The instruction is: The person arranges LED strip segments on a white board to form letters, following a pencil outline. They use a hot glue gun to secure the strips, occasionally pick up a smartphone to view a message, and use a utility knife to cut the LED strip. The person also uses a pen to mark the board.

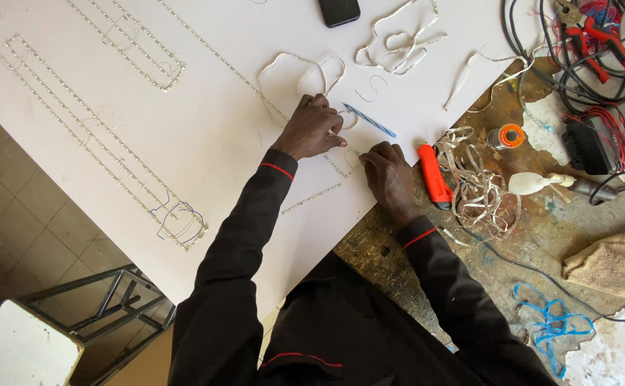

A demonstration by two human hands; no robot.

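Here the left hand (312, 129) lies knuckles-up on the large white board (205, 136), its fingers curled down onto a thin pale strip of small lights (344, 166) that runs across the board; whether the fingertips pinch the strip or only press it flat cannot be told. The right hand (389, 175) rests just beside it, palm down and fingers bent, touching the same strip close to the board's lower edge, seemingly to pin it in place. Between the two hands lies a slim blue-and-white striped pen (369, 120), loose on the board.

Just right of the right hand an orange plastic utility knife (434, 174) sits on the worn, paint-stained workbench (555, 229), near a tangle of peeled pale backing ribbon (477, 179). Beyond that stand a small orange-capped spool (507, 136) and a white glue gun (541, 183), kept near to hand.

The board overhangs the bench toward the tiled floor (33, 221). Long runs of strip already laid in narrow loops (91, 136) fill its left part, while bare board lies open around the hands. A black phone (339, 11) lies at the far edge, and red-handled pliers (598, 36) rest among black cables at the far right.
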